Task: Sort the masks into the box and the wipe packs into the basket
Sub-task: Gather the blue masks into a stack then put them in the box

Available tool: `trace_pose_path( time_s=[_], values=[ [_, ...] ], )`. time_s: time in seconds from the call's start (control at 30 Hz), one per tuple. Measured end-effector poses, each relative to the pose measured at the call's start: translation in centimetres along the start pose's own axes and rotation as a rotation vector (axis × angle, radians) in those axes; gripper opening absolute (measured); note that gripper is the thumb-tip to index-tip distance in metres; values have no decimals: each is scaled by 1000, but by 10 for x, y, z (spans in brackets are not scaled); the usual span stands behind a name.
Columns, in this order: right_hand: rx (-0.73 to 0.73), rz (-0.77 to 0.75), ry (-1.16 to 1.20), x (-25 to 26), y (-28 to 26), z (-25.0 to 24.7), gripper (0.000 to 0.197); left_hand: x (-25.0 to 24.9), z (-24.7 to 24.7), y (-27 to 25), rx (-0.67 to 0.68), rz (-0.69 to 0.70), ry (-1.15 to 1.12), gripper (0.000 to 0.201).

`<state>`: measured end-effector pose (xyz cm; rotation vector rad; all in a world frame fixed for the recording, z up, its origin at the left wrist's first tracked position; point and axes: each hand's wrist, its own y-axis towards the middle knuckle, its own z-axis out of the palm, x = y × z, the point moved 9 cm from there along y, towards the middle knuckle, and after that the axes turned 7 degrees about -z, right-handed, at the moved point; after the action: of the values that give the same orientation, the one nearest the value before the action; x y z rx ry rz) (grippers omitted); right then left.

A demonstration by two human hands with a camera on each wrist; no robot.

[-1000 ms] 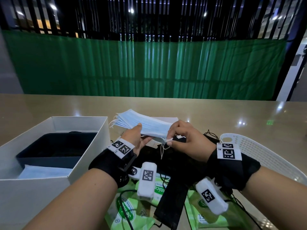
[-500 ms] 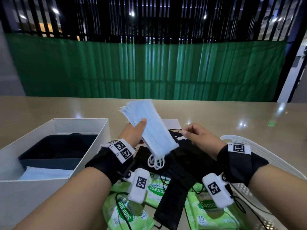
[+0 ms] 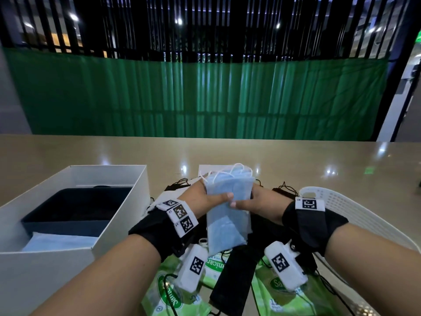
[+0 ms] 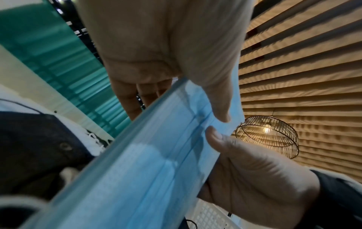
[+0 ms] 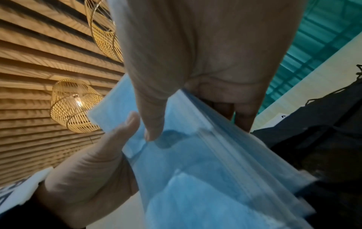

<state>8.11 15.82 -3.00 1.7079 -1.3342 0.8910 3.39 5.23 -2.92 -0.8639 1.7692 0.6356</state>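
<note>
A glossy beige table (image 3: 296, 160) stands in front of a green curtain (image 3: 205, 96). I take the white box (image 3: 118, 215) as the landmark. In the head view, the stack of blue masks (image 3: 227, 210) is held in the air just to the right of the box, with its long axis going away from the person, the ear loops at the far end. The left hand (image 3: 205, 201) is on the side nearer to the box; the right hand (image 3: 257, 204) is on the far side from it. Both thumbs lie on top of the stack and almost meet in the middle. One blue mask already lies in the near corner of the box. Further right of the box are black masks (image 3: 232, 277), green wipe packs (image 3: 168, 295) and the white basket (image 3: 355, 215). I think the next move is a carry to the left, into the box, and the left hand is better placed for it.

In the left wrist view, the left hand (image 4: 162, 58) pinches the stack (image 4: 149, 162), thumb on top and fingers (image 4: 129, 102) under it; the right thumb presses just beside.

In the right wrist view, the right hand (image 5: 205, 62) holds the masks (image 5: 205, 170) in the same way, with a narrow grip, the fingers (image 5: 243, 117) below the stack.
</note>
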Motion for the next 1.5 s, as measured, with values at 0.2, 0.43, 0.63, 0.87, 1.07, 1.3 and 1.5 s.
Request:
trace_pose_path(
  time_s=[0.2, 0.43, 0.63, 0.87, 1.07, 1.3, 1.5],
  values=[
    [79, -6, 42, 9, -2, 18, 35, 22, 9, 9, 21, -77, -29, 103],
    [60, 169, -33, -25, 1, 13, 29, 17, -11, 3, -168, -156, -77, 39],
    [6, 212, 69, -40, -1, 10, 32, 16, -37, 1, -364, -137, -505, 23],
    [-190, 149, 474, -23, 8, 8, 24, 15, -50, -4, -503, -223, -675, 60],
    [-345, 79, 428, -4, 14, -12, 23, 0, -42, -2, -390, -140, -581, 40],
    [-341, 52, 275, 14, 9, -33, 30, -51, -94, -33, -394, -26, -382, 15],
    [-104, 3, 342, 53, 13, 11, 27, -57, -149, -75, -423, -175, -171, 30]
  ],
)
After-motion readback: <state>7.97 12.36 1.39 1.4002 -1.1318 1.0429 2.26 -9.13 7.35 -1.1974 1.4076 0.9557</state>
